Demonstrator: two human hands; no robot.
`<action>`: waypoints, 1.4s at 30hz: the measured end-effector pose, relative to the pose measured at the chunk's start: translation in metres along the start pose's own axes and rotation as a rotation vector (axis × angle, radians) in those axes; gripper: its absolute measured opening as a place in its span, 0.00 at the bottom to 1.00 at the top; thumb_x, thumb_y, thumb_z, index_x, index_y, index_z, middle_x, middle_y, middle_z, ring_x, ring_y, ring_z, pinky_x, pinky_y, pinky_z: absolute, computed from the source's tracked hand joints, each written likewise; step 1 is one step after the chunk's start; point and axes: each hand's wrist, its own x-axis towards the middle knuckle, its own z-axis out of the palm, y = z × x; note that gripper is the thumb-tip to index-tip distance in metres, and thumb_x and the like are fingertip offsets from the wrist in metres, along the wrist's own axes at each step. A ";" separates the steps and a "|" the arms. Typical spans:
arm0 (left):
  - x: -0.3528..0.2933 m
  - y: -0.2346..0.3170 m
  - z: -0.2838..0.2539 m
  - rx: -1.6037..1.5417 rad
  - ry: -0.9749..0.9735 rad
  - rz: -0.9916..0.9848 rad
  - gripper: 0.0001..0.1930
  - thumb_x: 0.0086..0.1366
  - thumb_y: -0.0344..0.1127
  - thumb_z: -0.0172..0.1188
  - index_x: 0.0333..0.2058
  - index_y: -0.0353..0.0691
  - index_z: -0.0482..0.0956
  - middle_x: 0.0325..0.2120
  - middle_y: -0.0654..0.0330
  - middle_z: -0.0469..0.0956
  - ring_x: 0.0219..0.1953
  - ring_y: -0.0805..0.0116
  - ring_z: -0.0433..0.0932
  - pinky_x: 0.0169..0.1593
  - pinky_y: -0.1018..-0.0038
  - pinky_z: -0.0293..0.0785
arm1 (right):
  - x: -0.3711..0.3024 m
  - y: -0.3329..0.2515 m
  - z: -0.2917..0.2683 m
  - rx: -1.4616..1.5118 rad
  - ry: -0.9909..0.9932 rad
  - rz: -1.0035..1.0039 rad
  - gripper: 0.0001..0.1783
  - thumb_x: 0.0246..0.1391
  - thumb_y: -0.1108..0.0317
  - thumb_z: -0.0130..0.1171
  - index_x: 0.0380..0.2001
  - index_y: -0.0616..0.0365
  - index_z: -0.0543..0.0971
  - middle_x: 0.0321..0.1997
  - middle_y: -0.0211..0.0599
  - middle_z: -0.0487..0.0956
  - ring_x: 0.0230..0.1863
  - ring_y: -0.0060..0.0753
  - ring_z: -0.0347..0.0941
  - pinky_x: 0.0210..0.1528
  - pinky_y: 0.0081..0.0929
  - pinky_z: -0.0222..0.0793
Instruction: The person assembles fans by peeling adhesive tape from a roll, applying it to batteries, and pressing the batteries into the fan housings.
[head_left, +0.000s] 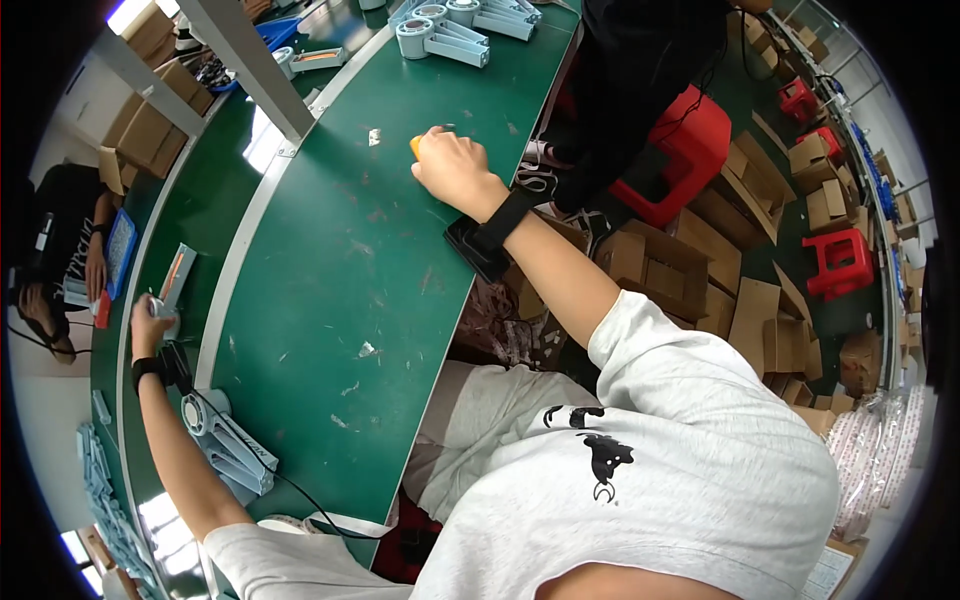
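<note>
My left hand [150,328] reaches out to the left and grips the round end of a light-blue plastic part [178,272], whose long arm has an orange strip in it. The part is over the green belt beyond the pale rail. At the far side of the green table [320,270], my right hand [455,165] is closed around a small yellow thing [416,147]. Only its edge shows; my fingers hide the rest. Near my left forearm, several similar light-blue parts [228,445] lie together on the table.
More light-blue parts [440,42] stand at the table's far end. A metal post [245,65] rises by the rail [250,215]. Across the belt, another person's hands are beside a blue tray [121,250]. Red stools [690,150] and cardboard boxes [650,265] occupy the floor at right.
</note>
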 end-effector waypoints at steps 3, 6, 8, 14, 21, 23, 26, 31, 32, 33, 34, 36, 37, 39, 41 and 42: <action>-0.021 0.022 0.016 0.114 -0.023 0.011 0.39 0.46 0.33 0.66 0.58 0.38 0.57 0.56 0.46 0.60 0.59 0.50 0.58 0.58 0.68 0.58 | -0.004 -0.011 0.021 0.040 0.072 -0.206 0.19 0.49 0.59 0.56 0.30 0.69 0.70 0.31 0.55 0.75 0.33 0.52 0.75 0.36 0.40 0.70; -0.076 0.093 -0.042 0.271 0.283 0.345 0.43 0.48 0.39 0.67 0.61 0.41 0.52 0.58 0.47 0.59 0.56 0.53 0.64 0.57 0.68 0.61 | -0.023 -0.021 0.000 0.417 -0.083 -0.180 0.17 0.50 0.63 0.55 0.31 0.68 0.66 0.27 0.48 0.75 0.30 0.42 0.74 0.35 0.34 0.70; -0.162 0.155 -0.090 0.071 0.158 0.286 0.35 0.48 0.39 0.67 0.54 0.37 0.63 0.50 0.47 0.67 0.50 0.54 0.68 0.52 0.67 0.65 | -0.048 -0.015 -0.016 0.777 -0.227 -0.081 0.12 0.52 0.67 0.53 0.32 0.66 0.67 0.26 0.40 0.74 0.29 0.29 0.72 0.34 0.25 0.68; -0.438 0.201 -0.062 0.291 -0.295 -0.317 0.34 0.38 0.47 0.71 0.41 0.30 0.72 0.35 0.48 0.72 0.44 0.49 0.67 0.44 0.62 0.65 | -0.122 -0.039 -0.014 1.161 -0.470 -0.309 0.07 0.52 0.73 0.53 0.35 0.64 0.70 0.26 0.29 0.72 0.27 0.17 0.69 0.31 0.17 0.65; -0.497 0.204 -0.002 -0.060 0.263 -0.288 0.43 0.36 0.43 0.73 0.50 0.27 0.64 0.45 0.48 0.68 0.53 0.47 0.58 0.56 0.59 0.56 | -0.227 -0.161 0.022 1.290 -0.831 -0.416 0.10 0.46 0.67 0.61 0.25 0.63 0.73 0.19 0.28 0.70 0.22 0.15 0.64 0.24 0.19 0.59; -0.493 0.218 -0.003 -0.152 0.326 -0.295 0.45 0.36 0.42 0.73 0.51 0.27 0.63 0.46 0.48 0.66 0.54 0.47 0.57 0.57 0.58 0.54 | -0.243 -0.169 0.019 1.357 -0.945 -0.400 0.12 0.44 0.67 0.62 0.20 0.64 0.73 0.17 0.29 0.69 0.20 0.15 0.62 0.23 0.20 0.58; -0.466 0.235 -0.011 -0.098 0.679 -0.432 0.47 0.36 0.43 0.74 0.53 0.27 0.60 0.49 0.47 0.64 0.56 0.49 0.54 0.58 0.58 0.51 | -0.243 -0.160 0.004 1.410 -0.961 -0.427 0.13 0.43 0.67 0.63 0.17 0.65 0.73 0.15 0.29 0.69 0.19 0.16 0.62 0.22 0.20 0.58; -0.428 0.226 -0.030 -0.311 0.886 -0.597 0.49 0.37 0.40 0.74 0.56 0.28 0.56 0.50 0.43 0.62 0.55 0.47 0.54 0.57 0.56 0.52 | -0.223 -0.109 -0.036 1.061 -1.045 -0.609 0.11 0.45 0.68 0.62 0.20 0.66 0.76 0.18 0.29 0.71 0.21 0.17 0.63 0.24 0.19 0.59; -0.420 0.226 -0.030 -0.427 0.912 -0.539 0.49 0.37 0.40 0.74 0.56 0.28 0.55 0.50 0.42 0.62 0.55 0.46 0.53 0.57 0.56 0.52 | -0.216 -0.102 -0.040 1.058 -1.028 -0.597 0.11 0.45 0.68 0.62 0.20 0.66 0.76 0.18 0.29 0.71 0.21 0.17 0.63 0.24 0.19 0.59; -0.413 0.227 -0.028 -0.541 0.940 -0.486 0.50 0.37 0.39 0.75 0.56 0.28 0.54 0.50 0.41 0.61 0.55 0.46 0.53 0.56 0.56 0.52 | -0.208 -0.096 -0.044 1.074 -1.002 -0.544 0.10 0.46 0.69 0.61 0.23 0.67 0.76 0.20 0.30 0.71 0.22 0.17 0.64 0.25 0.19 0.60; -0.407 0.233 -0.024 -0.549 0.940 -0.478 0.50 0.37 0.39 0.75 0.56 0.28 0.54 0.50 0.41 0.61 0.55 0.46 0.53 0.56 0.56 0.52 | -0.201 -0.091 -0.048 1.091 -0.979 -0.493 0.09 0.47 0.69 0.61 0.25 0.67 0.77 0.23 0.31 0.71 0.24 0.18 0.65 0.26 0.19 0.60; -0.399 0.258 -0.003 -0.335 0.837 -0.404 0.50 0.37 0.38 0.74 0.56 0.28 0.54 0.50 0.42 0.61 0.54 0.46 0.54 0.56 0.55 0.51 | -0.193 -0.091 -0.053 1.109 -0.944 -0.434 0.09 0.47 0.70 0.60 0.27 0.67 0.77 0.25 0.31 0.72 0.26 0.18 0.65 0.27 0.19 0.61; -0.396 0.268 0.003 -0.224 0.785 -0.368 0.50 0.37 0.37 0.74 0.56 0.27 0.54 0.50 0.43 0.61 0.54 0.46 0.54 0.56 0.54 0.51 | -0.189 -0.096 -0.054 1.185 -0.786 -0.492 0.09 0.48 0.70 0.60 0.29 0.67 0.76 0.26 0.32 0.71 0.27 0.19 0.66 0.28 0.20 0.62; -0.388 0.281 0.008 -0.224 0.754 -0.347 0.49 0.37 0.37 0.74 0.56 0.27 0.54 0.49 0.44 0.62 0.54 0.47 0.55 0.56 0.55 0.50 | -0.184 -0.106 -0.054 1.318 -0.458 -0.593 0.10 0.50 0.71 0.59 0.33 0.68 0.75 0.29 0.34 0.70 0.30 0.21 0.66 0.31 0.21 0.63; -0.381 0.293 0.012 -0.215 0.702 -0.326 0.48 0.37 0.37 0.73 0.55 0.27 0.55 0.48 0.45 0.64 0.53 0.48 0.56 0.57 0.55 0.47 | -0.181 -0.117 -0.055 1.325 -0.426 -0.607 0.10 0.50 0.71 0.58 0.33 0.69 0.74 0.29 0.35 0.70 0.30 0.22 0.67 0.31 0.21 0.63; -0.378 0.298 0.014 -0.217 0.697 -0.321 0.48 0.37 0.37 0.73 0.55 0.27 0.55 0.48 0.45 0.64 0.53 0.48 0.56 0.57 0.55 0.47 | -0.181 -0.123 -0.054 1.334 -0.402 -0.628 0.11 0.50 0.72 0.58 0.34 0.70 0.74 0.29 0.36 0.70 0.30 0.24 0.67 0.32 0.21 0.64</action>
